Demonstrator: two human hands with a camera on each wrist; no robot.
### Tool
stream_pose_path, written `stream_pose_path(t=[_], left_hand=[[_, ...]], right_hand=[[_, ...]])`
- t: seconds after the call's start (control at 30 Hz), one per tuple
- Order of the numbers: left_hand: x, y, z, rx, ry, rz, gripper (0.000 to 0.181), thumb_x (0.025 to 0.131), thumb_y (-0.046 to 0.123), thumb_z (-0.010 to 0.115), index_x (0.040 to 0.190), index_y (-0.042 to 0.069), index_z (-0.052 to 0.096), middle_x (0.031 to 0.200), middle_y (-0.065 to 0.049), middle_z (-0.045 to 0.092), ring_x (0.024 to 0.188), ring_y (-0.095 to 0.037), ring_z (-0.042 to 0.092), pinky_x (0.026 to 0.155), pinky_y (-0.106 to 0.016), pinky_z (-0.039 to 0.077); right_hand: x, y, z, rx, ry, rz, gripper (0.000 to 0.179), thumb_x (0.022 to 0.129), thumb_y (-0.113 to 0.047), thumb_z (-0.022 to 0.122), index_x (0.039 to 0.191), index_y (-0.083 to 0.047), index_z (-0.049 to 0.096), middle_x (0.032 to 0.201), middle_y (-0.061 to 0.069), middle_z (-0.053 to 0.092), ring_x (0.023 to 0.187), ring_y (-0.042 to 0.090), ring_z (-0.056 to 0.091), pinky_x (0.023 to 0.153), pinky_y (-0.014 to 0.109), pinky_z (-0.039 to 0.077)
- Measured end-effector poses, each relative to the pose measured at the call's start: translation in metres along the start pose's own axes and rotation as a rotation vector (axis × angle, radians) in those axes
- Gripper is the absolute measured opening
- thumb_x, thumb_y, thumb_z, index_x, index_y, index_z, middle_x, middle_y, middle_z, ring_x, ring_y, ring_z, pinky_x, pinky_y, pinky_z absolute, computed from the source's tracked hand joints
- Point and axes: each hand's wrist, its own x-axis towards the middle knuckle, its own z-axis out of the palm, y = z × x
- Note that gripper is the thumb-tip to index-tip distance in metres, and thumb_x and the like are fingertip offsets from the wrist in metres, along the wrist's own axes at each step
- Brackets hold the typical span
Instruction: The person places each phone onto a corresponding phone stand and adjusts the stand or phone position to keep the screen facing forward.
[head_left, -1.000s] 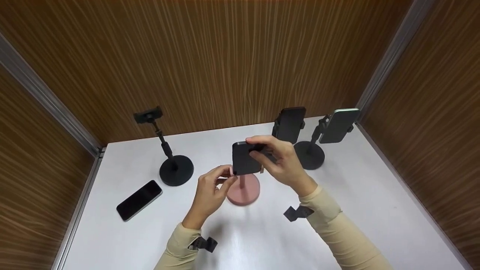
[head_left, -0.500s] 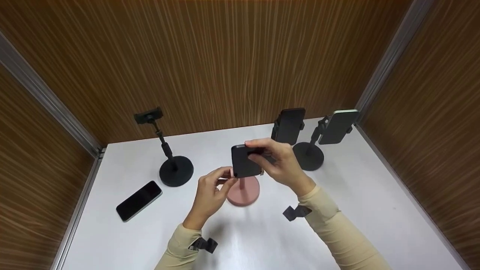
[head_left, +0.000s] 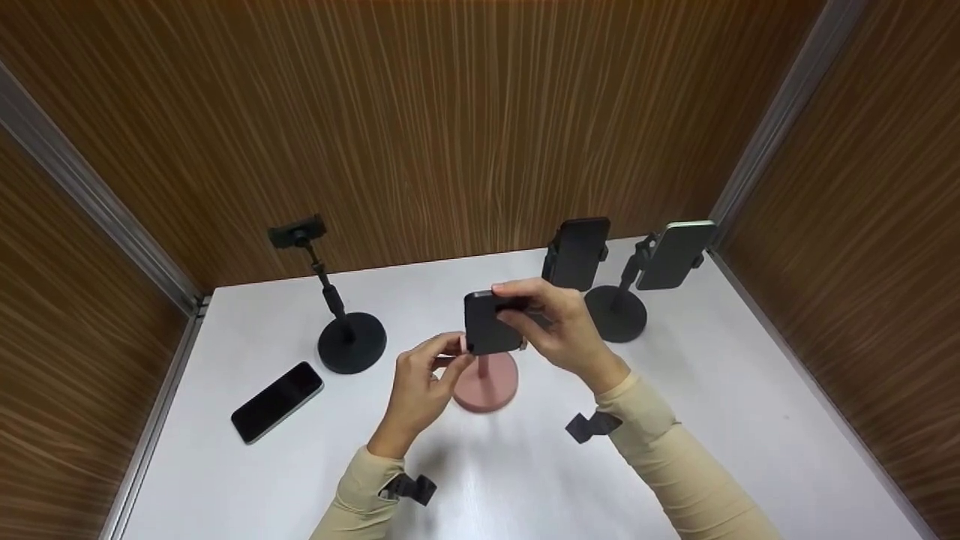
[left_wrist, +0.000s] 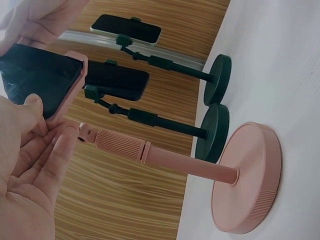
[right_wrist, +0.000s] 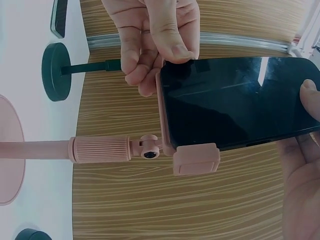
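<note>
A black smartphone [head_left: 482,330] sits in the holder of a pink phone stand, screen towards me. In the right wrist view one clamp arm [right_wrist: 196,160] overlaps the phone's lower corner, and a ribbed joint [right_wrist: 102,149] leads to the stand's round base [left_wrist: 245,175]. My right hand [head_left: 559,322] grips the upper end of the phone between thumb and fingers. My left hand [head_left: 424,382] pinches the opposite side of the holder, its thumb at the phone's corner. The holder's back is mostly hidden in the head view.
To the left stands a black phone stand [head_left: 351,343] with a bare clamp. Near it another smartphone [head_left: 277,401] lies flat on the white table [head_left: 562,487]. Two black stands at the back right hold a dark phone [head_left: 581,251] and a phone with a pale green edge [head_left: 676,255].
The phone and my right hand have sunk slightly from a second ago, with the phone's lower end now down in the pink holder. My left hand stays in place.
</note>
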Motion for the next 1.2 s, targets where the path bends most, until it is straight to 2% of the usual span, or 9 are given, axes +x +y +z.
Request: stream_pose_path(t=[0.3,0.7,0.87,1.2], left_hand=[[0.001,0.0,0.001,-0.01,-0.005,-0.022,0.011,0.1,0.018,0.077,0.109,0.011,0.075,0.104,-0.001,0.081,0.098,-0.015,0.079,0.084,-0.03,0.067],[0.001,0.0,-0.002,-0.017,-0.003,-0.01,0.011,0.1,0.015,0.078,0.108,0.01,0.075,0.104,-0.002,0.081,0.097,-0.015,0.079,0.084,-0.03,0.066],[0.002,0.001,-0.001,-0.007,-0.015,-0.01,0.013,0.101,0.018,0.077,0.111,0.01,0.076,0.104,-0.001,0.081,0.097,-0.013,0.078,0.086,-0.031,0.066],[0.004,0.001,0.001,-0.007,-0.028,-0.032,0.015,0.101,0.021,0.077,0.112,0.011,0.076,0.105,-0.001,0.08,0.098,-0.013,0.077,0.088,-0.031,0.066]], right_hand=[[-0.004,0.002,-0.001,0.003,0.003,-0.001,0.045,0.087,0.017,0.077,0.128,0.002,0.067,0.113,0.021,0.077,0.104,0.01,0.076,0.083,0.022,0.064],[-0.007,0.01,0.003,0.02,-0.021,0.027,0.043,0.089,0.014,0.078,0.128,0.0,0.069,0.118,0.02,0.077,0.108,0.011,0.076,0.087,0.024,0.065],[-0.012,0.016,0.004,0.024,-0.021,0.018,0.042,0.088,0.016,0.077,0.126,0.002,0.069,0.116,0.021,0.076,0.106,0.012,0.076,0.086,0.023,0.065],[-0.026,0.025,0.006,0.024,-0.029,0.076,0.04,0.09,0.012,0.078,0.127,0.0,0.07,0.117,0.017,0.076,0.108,0.012,0.075,0.091,0.021,0.062]])
